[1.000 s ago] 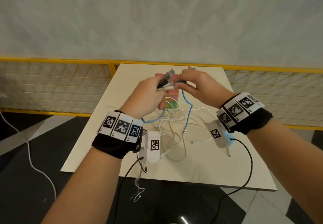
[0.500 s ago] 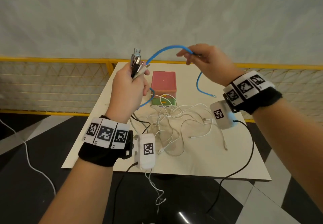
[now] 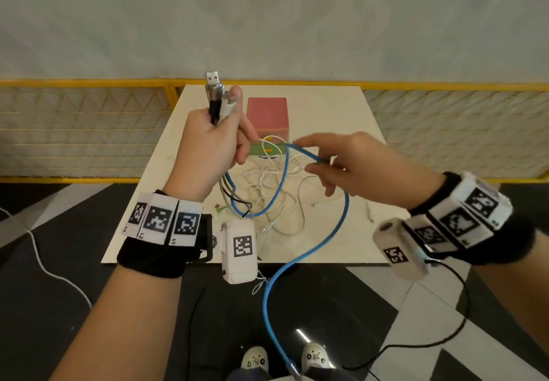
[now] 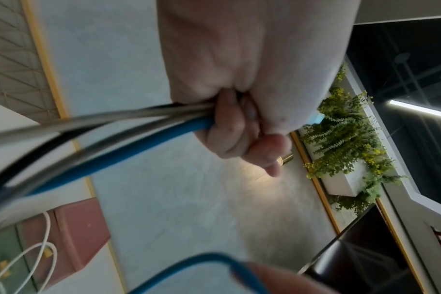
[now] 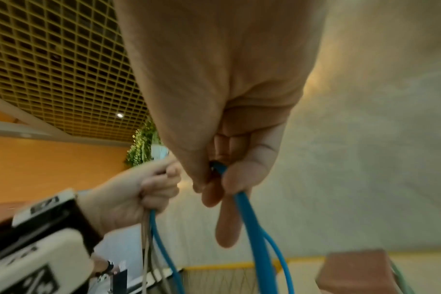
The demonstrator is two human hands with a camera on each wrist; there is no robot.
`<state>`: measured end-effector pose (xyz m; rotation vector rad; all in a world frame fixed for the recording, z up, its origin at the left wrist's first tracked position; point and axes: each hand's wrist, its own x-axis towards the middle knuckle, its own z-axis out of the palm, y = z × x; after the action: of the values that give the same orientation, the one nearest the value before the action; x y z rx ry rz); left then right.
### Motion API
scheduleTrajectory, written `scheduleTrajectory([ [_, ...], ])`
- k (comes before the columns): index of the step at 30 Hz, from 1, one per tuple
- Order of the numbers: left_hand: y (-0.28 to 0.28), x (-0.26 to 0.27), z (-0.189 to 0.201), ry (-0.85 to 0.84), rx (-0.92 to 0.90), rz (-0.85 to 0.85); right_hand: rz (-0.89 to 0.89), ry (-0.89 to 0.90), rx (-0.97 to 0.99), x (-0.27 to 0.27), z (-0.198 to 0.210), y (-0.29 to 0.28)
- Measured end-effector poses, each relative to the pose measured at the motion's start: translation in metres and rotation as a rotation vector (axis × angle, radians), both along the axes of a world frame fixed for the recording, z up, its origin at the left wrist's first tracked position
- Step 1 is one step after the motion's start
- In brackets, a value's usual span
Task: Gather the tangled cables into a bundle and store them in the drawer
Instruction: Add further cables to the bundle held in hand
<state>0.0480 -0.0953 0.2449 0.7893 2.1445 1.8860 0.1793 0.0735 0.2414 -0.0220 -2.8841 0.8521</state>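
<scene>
My left hand is raised above the table and grips several cable ends, their USB plugs sticking up out of the fist. The left wrist view shows black, grey and blue cables leaving that fist. My right hand pinches a fold of the blue cable between thumb and fingers; its free end hangs past the table's near edge. White cables lie tangled on the table. A small pink drawer box stands behind them, its green drawer pulled out.
A yellow-framed mesh fence runs behind the table, below a grey wall. The floor is dark with pale patches; thin wires from my wrist cameras trail on it. My shoes show at the bottom edge.
My right hand has come down from high at the back to table height near the drawer, carrying the blue cable; the cable's loose end now hangs off the front. The left hand stays raised.
</scene>
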Motion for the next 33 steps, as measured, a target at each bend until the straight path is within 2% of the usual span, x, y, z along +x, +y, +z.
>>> scheduleTrajectory([
  [4, -0.002, 0.014, -0.004, 0.023, -0.009, -0.149, 0.059, -0.199, 0.207, 0.009, -0.032, -0.010],
  [7, -0.004, 0.022, -0.003, 0.129, -0.076, -0.273, 0.068, -0.178, 0.254, 0.013, -0.035, -0.017],
  [10, -0.003, 0.029, 0.002, 0.211, -0.164, -0.355, 0.111, -0.045, 0.091, 0.010, -0.025, -0.030],
  [13, 0.000, 0.036, 0.004, 0.194, -0.175, -0.457, 0.208, 0.082, -0.222, 0.005, -0.014, -0.048],
  [17, 0.001, 0.040, 0.011, 0.149, -0.194, -0.429, 0.241, 0.066, -0.567, 0.000, -0.018, -0.064],
  [20, 0.003, 0.035, 0.009, 0.119, -0.185, -0.370, 0.184, 0.050, -0.765, -0.003, -0.022, -0.070],
  [22, 0.002, 0.033, 0.008, 0.040, -0.020, -0.339, 0.141, 0.061, -0.804, -0.003, -0.024, -0.069],
  [24, -0.001, 0.029, 0.007, 0.040, 0.125, -0.298, 0.122, 0.072, -0.805, -0.003, -0.027, -0.065],
  [27, 0.000, 0.029, 0.009, 0.149, 0.078, -0.354, 0.107, 0.047, -0.818, -0.003, -0.029, -0.061],
  [33, 0.014, 0.038, 0.007, 0.192, -0.020, -0.335, 0.136, 0.043, -0.891, -0.004, -0.033, -0.059],
])
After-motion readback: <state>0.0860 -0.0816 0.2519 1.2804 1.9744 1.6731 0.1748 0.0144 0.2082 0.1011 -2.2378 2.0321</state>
